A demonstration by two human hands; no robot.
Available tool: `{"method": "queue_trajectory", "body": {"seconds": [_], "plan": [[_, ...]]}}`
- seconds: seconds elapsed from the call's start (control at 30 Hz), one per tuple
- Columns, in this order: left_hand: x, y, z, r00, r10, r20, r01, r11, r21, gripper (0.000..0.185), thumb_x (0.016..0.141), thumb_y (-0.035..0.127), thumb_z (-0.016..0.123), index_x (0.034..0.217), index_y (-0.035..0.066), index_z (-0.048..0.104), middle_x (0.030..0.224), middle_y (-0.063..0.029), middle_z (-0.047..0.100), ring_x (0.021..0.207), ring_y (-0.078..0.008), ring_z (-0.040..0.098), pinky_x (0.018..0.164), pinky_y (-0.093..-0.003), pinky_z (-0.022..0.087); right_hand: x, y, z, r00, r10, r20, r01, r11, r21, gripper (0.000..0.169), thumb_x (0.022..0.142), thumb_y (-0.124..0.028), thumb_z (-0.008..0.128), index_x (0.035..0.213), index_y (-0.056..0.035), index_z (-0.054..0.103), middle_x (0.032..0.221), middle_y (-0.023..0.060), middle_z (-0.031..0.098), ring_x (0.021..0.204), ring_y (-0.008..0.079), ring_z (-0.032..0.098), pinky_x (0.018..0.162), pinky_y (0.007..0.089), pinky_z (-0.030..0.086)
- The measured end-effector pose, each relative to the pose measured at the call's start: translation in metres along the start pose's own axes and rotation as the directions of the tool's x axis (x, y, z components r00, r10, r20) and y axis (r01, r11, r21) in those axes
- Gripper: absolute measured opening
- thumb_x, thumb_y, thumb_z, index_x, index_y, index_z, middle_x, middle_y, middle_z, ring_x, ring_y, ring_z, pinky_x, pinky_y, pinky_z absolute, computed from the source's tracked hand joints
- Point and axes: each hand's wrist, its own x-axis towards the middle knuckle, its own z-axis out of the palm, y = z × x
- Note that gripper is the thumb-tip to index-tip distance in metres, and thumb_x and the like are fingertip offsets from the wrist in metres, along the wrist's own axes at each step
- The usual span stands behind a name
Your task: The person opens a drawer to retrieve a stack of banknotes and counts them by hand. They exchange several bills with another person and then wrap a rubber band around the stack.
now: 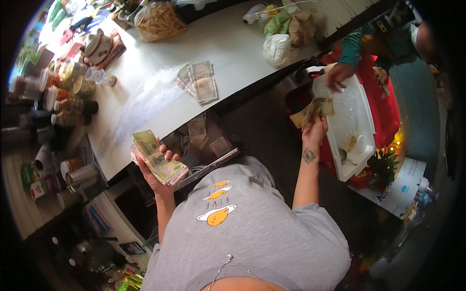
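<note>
My left hand (154, 178) grips a thick stack of banknotes (158, 158), a green-yellow note on top and pinkish ones beneath, above the front edge of the white table (145, 105). Stretched out to the right, my right hand (316, 129) pinches a few folded banknotes (322, 106) over a white ice tub (351, 109). Another person's hand (339, 75) hovers just beyond those notes, apart from them. That person's other hand (380, 77) holds some paper that looks like banknotes. Several more banknotes (202, 82) lie fanned on the table.
An open drawer (211, 136) under the table contains loose notes. Jars (69, 105) and small plastic cups (105, 77) crowd the table's left end. Plastic bags (278, 49) sit at its far right; a bag of brown strips (158, 22) stands at the back. A metal scoop (346, 158) rests in the tub.
</note>
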Motion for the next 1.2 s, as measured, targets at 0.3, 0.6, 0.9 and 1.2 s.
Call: {"method": "queue_trajectory", "body": {"seconds": [0.3, 0.6, 0.9, 1.2], "plan": [[-0.014, 0.014, -0.026, 0.997, 0.060, -0.043, -0.058, 0.997, 0.058, 0.065, 0.085, 0.051, 0.050, 0.127, 0.003, 0.035, 0.096, -0.0063, 0.051, 0.081, -0.0162, 0.051, 0.077, -0.0351, 0.046, -0.132, 0.043, 0.118, 0.529, 0.624, 0.575, -0.634, 0.741, -0.221, 0.025, 0.086, -0.003, 0.054, 0.111, -0.0036, 0.052, 0.101, 0.0064, 0.060, 0.090, 0.0172, 0.060, 0.077, 0.0297, 0.052], [-0.030, 0.029, -0.024, 0.980, 0.023, -0.199, -0.002, 0.995, 0.103, 0.038, 0.089, 0.041, 0.051, 0.110, 0.009, 0.052, 0.084, -0.0017, 0.060, 0.073, -0.0106, 0.059, 0.061, -0.0262, 0.051, -0.216, 0.082, 0.201, -0.006, 0.680, 0.733, -0.541, 0.614, -0.574, 0.030, 0.087, 0.003, 0.051, 0.116, 0.0002, 0.046, 0.108, 0.0081, 0.058, 0.099, 0.0129, 0.057, 0.083, 0.0267, 0.049], [-0.038, 0.048, -0.038, 0.985, -0.003, -0.175, 0.028, 0.990, 0.140, 0.036, 0.092, 0.034, 0.047, 0.117, 0.009, 0.047, 0.097, -0.0019, 0.058, 0.085, -0.0089, 0.059, 0.074, -0.0246, 0.051, -0.254, 0.072, 0.216, 0.043, 0.741, 0.671, -0.543, 0.580, -0.606, 0.026, 0.085, -0.010, 0.060, 0.108, -0.0007, 0.052, 0.097, 0.0073, 0.060, 0.087, 0.0135, 0.060, 0.077, 0.0275, 0.051], [-0.030, 0.050, -0.053, 0.968, 0.142, -0.209, -0.021, 0.869, 0.494, 0.041, 0.096, 0.032, 0.037, 0.116, -0.002, 0.047, 0.107, -0.0102, 0.055, 0.098, -0.0138, 0.052, 0.083, -0.0275, 0.045, -0.281, 0.093, 0.218, 0.313, 0.563, 0.765, 0.344, 0.684, -0.644, 0.024, 0.088, -0.006, 0.051, 0.110, 0.0047, 0.052, 0.118, 0.0122, 0.045, 0.104, 0.0197, 0.052, 0.077, 0.0290, 0.050]]}}
